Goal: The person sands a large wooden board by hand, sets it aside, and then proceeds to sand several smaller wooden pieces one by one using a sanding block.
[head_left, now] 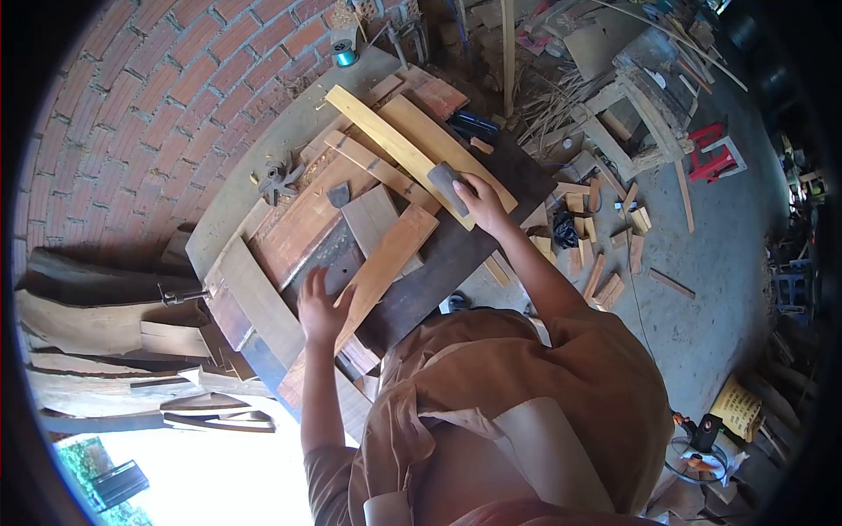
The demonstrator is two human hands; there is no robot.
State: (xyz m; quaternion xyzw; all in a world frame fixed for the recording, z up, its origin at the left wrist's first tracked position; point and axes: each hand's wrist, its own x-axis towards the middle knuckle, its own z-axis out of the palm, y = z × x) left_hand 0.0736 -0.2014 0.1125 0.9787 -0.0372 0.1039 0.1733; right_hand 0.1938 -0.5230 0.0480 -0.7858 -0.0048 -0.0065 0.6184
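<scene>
My right hand (pixel 481 200) is closed round a small grey-brown block (pixel 448 188), which rests on the near end of a long pale yellow board (pixel 377 129). Beside that board lies a wider tan board (pixel 447 145). My left hand (pixel 323 307) is over the left part of the workbench, its fingers apart and nothing in it. It is beside a long orange-brown plank (pixel 395 254) that slants across the bench. A grey-brown board (pixel 261 294) lies to its left.
A clamp (pixel 180 296) grips the bench's left edge. A metal tool (pixel 278 178) and a teal spool (pixel 344 54) are at the back. Wood offcuts (pixel 607 292) litter the floor at right, near a red stool (pixel 712 153). A brick wall (pixel 140 123) stands behind.
</scene>
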